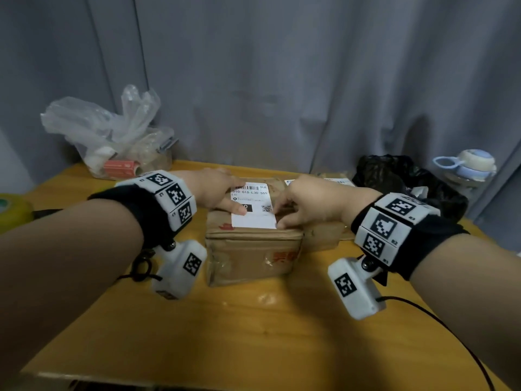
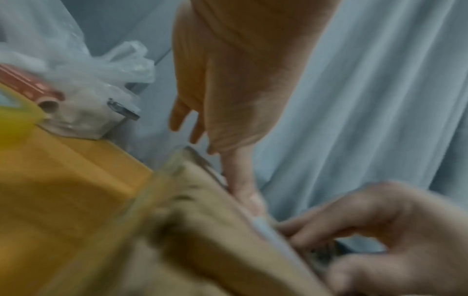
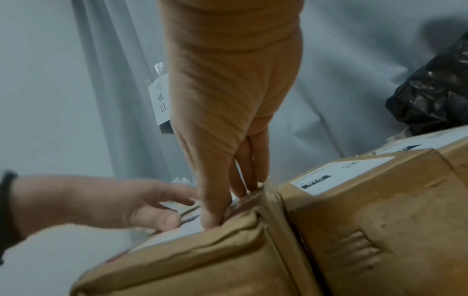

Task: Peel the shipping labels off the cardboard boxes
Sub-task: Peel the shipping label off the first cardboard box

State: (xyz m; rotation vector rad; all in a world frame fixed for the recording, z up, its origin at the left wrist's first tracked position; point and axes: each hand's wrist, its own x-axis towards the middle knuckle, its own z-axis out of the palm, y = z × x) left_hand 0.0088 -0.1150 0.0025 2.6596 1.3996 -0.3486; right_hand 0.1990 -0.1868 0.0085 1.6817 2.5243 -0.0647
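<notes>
A worn cardboard box [image 1: 253,252] stands in the middle of the yellow table [image 1: 197,334]. A white shipping label [image 1: 253,218] with a barcode lies flat on its top. My left hand [image 1: 228,196] rests on the label's left part, its thumb pressing down on the paper. My right hand [image 1: 282,215] is at the label's right edge, fingertips touching the near right corner. The right wrist view shows the right hand [image 3: 228,200] with straight fingers on the box [image 3: 202,260] rim beside the label [image 3: 177,230]. A second box [image 3: 380,230] with its own label [image 3: 341,174] stands against the right side.
A clear plastic bag [image 1: 107,128] with a red packet sits at the back left. A black plastic bag [image 1: 408,182] and a pale blue bottle [image 1: 470,165] are at the back right. A yellow tape roll [image 1: 11,213] lies at the far left. A grey curtain hangs behind.
</notes>
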